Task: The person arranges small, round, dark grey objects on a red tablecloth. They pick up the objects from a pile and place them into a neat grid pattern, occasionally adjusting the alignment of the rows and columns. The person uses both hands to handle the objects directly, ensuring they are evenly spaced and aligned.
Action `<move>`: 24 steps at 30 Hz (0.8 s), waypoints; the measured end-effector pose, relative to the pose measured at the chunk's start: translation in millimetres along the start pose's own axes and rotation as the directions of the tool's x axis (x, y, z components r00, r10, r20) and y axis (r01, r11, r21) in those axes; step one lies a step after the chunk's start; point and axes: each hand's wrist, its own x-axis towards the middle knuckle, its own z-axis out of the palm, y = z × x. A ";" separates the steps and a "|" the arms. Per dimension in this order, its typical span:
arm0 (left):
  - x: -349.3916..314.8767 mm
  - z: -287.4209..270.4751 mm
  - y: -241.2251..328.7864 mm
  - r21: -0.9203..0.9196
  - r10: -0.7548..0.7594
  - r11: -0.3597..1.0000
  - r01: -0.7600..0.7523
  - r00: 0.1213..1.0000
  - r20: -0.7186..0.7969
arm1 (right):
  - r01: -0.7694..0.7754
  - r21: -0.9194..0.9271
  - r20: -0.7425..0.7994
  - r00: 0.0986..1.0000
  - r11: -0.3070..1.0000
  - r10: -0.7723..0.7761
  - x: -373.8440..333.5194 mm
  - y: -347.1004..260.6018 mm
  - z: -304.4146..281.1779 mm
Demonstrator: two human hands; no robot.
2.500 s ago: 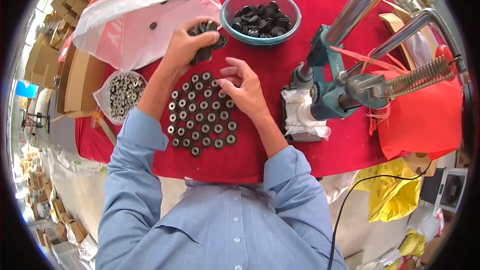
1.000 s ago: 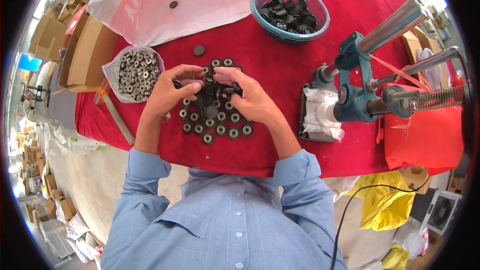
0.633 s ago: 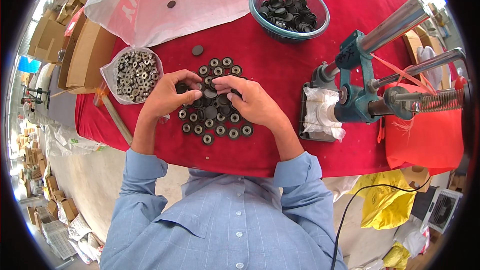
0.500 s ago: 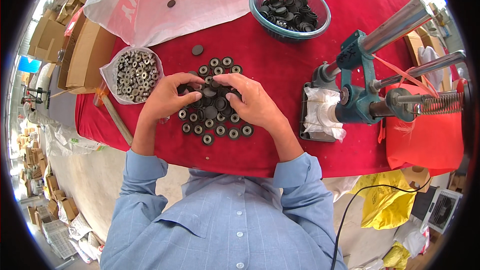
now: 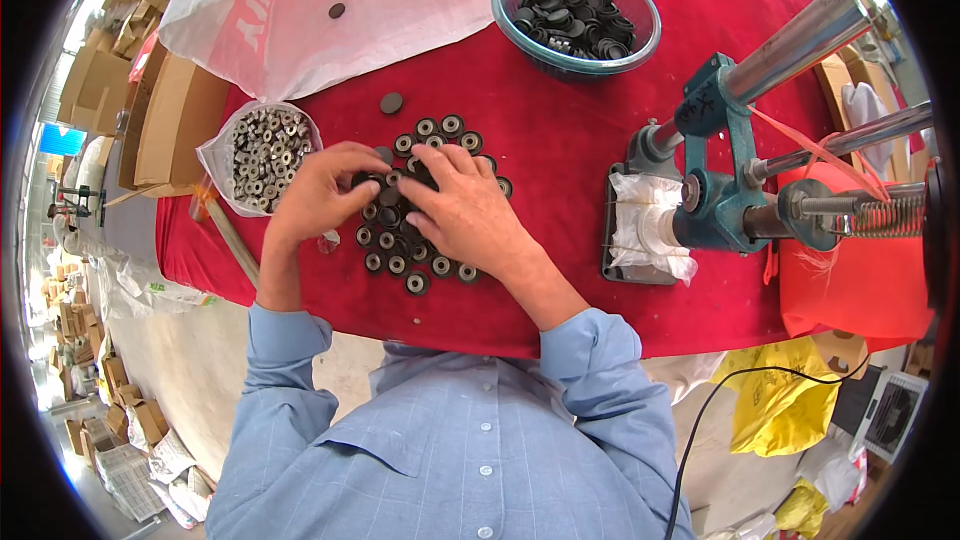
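Note:
Both hands rest on a patch of small black rings with metal centres [image 5: 430, 130], laid out in rows on the red table cloth [image 5: 560, 110]. My left hand [image 5: 318, 192] curls over the left side of the patch and grips several black rings at its fingertips. My right hand [image 5: 462, 212] lies over the middle of the patch, fingers pointing left and touching the same black rings. More rings show below the hands [image 5: 415, 282]. A single black disc [image 5: 391, 102] lies apart, farther back.
A clear bag of metal bushings [image 5: 262, 150] sits left of my left hand. A glass bowl of black parts [image 5: 575, 15] stands at the back. A white plastic sack [image 5: 320, 10] lies back left. A teal hand press [image 5: 715, 190] stands to the right, cardboard boxes [image 5: 165, 120] left.
My hands came down from the back of the table onto the patch of rings. In the last second they closed together over its upper part.

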 end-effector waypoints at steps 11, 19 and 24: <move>87.4 17.6 -39.6 0.287 0.042 0.957 0.049 0.953 -0.302 | -0.250 -0.009 -0.271 0.933 0.968 0.238 -0.8 41.0 -20.6; 85.3 20.2 -34.3 0.232 0.027 0.972 0.041 0.959 -0.282 | -0.310 0.113 -0.354 0.875 0.944 0.330 -1.5 51.2 -32.7; 58.2 19.0 17.7 0.235 0.046 0.972 -0.030 0.997 -0.063 | -0.316 0.168 -0.375 0.855 0.934 0.357 -1.0 52.7 -38.2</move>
